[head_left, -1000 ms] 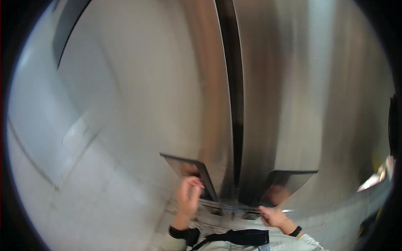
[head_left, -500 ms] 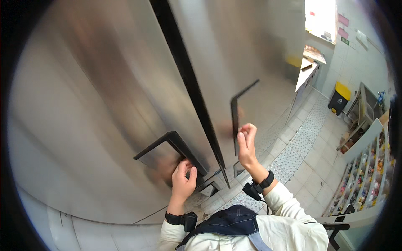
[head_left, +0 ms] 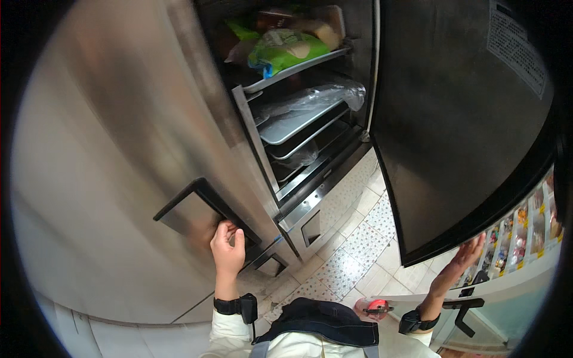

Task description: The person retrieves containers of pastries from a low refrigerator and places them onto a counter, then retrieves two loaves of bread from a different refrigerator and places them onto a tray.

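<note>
My left hand (head_left: 228, 249) has its fingers curled into the black recessed handle (head_left: 208, 190) of the left steel door (head_left: 113, 143), which is closed. The right door (head_left: 456, 119) is swung wide, its dark inner side facing me. Against that door's lower outer edge rests my right hand (head_left: 461, 262), fingers stretched out and partly hidden by the edge. Inside the cabinet, a green plastic bag (head_left: 292, 52) lies on an upper tray (head_left: 307, 67). Below it, a clear plastic bag (head_left: 319, 98) covers part of a metal tray (head_left: 292, 132), with more trays underneath.
A shelf rack of colourful small packages (head_left: 519, 232) stands beyond the open door. Near it is a black lever handle (head_left: 465, 310). A red round-topped object (head_left: 376, 307) sits low by my apron. Speckled tiles (head_left: 349, 268) cover the floor.
The right door has gone from closed to wide open, showing the shelves inside. My right hand has moved rightward with it; my left hand stays at the left handle.
</note>
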Demonstrator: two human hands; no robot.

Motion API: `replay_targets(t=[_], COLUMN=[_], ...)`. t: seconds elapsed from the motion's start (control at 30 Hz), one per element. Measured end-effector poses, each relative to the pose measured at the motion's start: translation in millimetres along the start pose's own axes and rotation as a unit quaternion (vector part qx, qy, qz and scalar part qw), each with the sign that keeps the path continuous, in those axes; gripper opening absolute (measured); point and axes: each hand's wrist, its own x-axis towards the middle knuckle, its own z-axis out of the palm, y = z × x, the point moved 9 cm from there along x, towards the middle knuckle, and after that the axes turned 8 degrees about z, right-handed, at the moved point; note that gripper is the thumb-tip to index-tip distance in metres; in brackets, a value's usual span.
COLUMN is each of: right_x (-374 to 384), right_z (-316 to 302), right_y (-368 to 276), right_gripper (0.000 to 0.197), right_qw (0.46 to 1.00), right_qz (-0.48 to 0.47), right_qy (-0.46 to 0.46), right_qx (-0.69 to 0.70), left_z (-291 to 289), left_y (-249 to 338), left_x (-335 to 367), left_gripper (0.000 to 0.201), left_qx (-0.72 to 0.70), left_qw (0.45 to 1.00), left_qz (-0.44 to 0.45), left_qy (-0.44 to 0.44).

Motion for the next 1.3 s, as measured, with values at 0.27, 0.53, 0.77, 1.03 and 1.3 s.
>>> replay_targets(t=[0.27,0.53,0.77,1.03,1.3], right_x=[41,83,125,177,225], right_z=[3,-34,-54,-72,-92], right_y=[-8,32,64,92,132], right_gripper=[0.072,0.063,0.063,0.064,0.059], right_qw=[0.943,0.904,0.889,0.892,0.916], right_qz=[-0.183,-0.214,-0.194,-0.189,-0.158], right_qy=[0.222,0.268,0.287,0.293,0.287], right_qx=[-0.169,-0.256,-0.3,-0.288,-0.233], left_z=[3,-2,1,-1,-8], left_y=[-8,-2,-5,-10,60], left_x=[0,1,0,1,3], left_gripper=[0.013,0.014,0.015,0.011,0.01], left_qx=[-0.004,0.018,-0.016,-0.029,0.269], left_qw=[1.0,1.0,0.999,0.996,0.955], left_qz=[-0.021,-0.003,-0.019,-0.082,-0.021], left_qy=[-0.007,-0.021,-0.039,0.011,0.121])
